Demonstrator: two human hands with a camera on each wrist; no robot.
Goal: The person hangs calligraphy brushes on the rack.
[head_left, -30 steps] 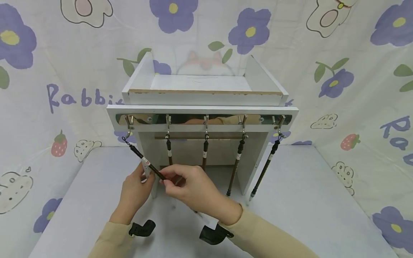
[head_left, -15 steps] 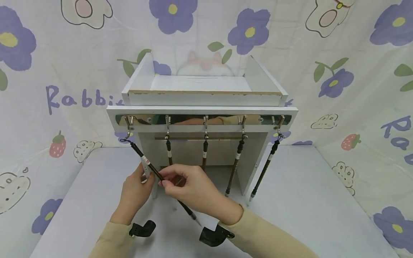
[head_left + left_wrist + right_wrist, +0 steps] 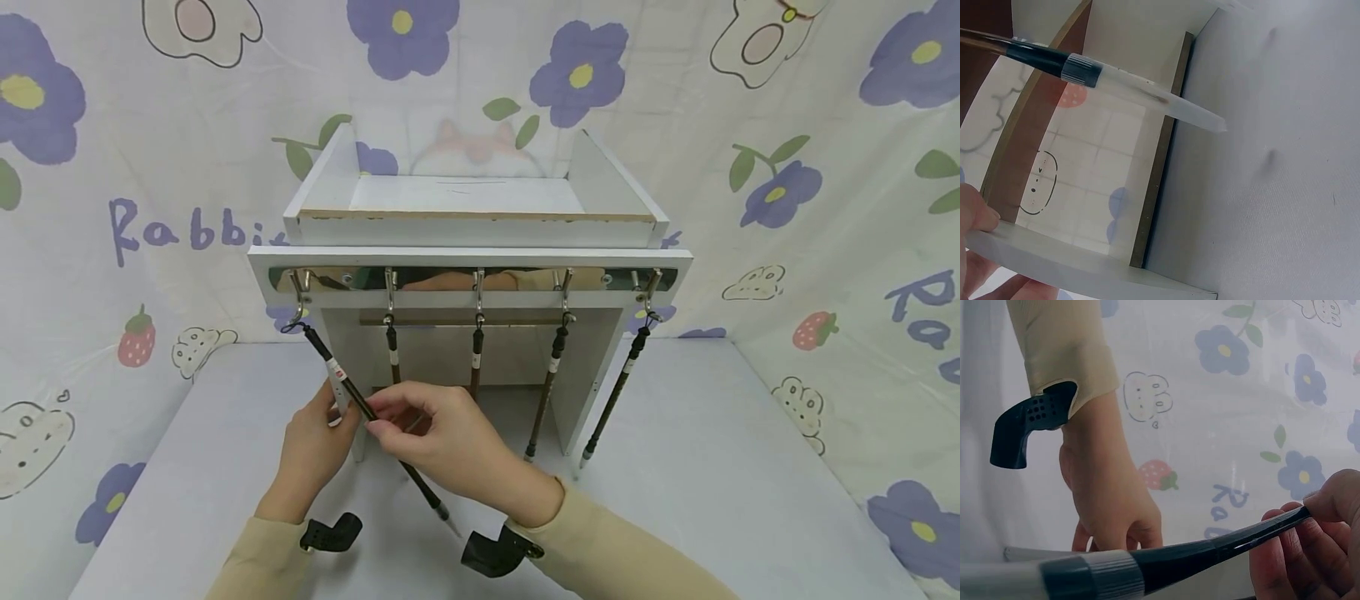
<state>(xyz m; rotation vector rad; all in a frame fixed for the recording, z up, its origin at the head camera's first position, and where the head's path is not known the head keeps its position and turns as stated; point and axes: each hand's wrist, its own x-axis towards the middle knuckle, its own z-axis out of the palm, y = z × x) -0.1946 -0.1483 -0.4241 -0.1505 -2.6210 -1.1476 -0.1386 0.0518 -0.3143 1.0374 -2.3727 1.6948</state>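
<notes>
My right hand (image 3: 450, 437) pinches the shaft of a dark writing brush (image 3: 337, 368) between thumb and fingers. The brush slants down to the right, its cord loop at the tip of the leftmost hook (image 3: 298, 302). In the right wrist view, those fingers (image 3: 1300, 550) hold the narrow end of a black section above a ridged collar. My left hand (image 3: 315, 442) grips the front edge of the white rack's left side panel (image 3: 1097, 265), its thumb on the panel in the left wrist view. A capped brush tip (image 3: 1154, 94) crosses above that hand.
Several more brushes hang from the hooks, among them one at the far right (image 3: 618, 392). The white rack (image 3: 472, 252) has a mirrored hook strip and an open tray (image 3: 465, 193) on top. It stands on a white table (image 3: 712, 467) before a flowered cloth (image 3: 480, 75).
My right hand has shifted slightly left with the brush, which now slants more steeply. The brush's lower end has come into view below the right hand. My left hand has stayed on the panel.
</notes>
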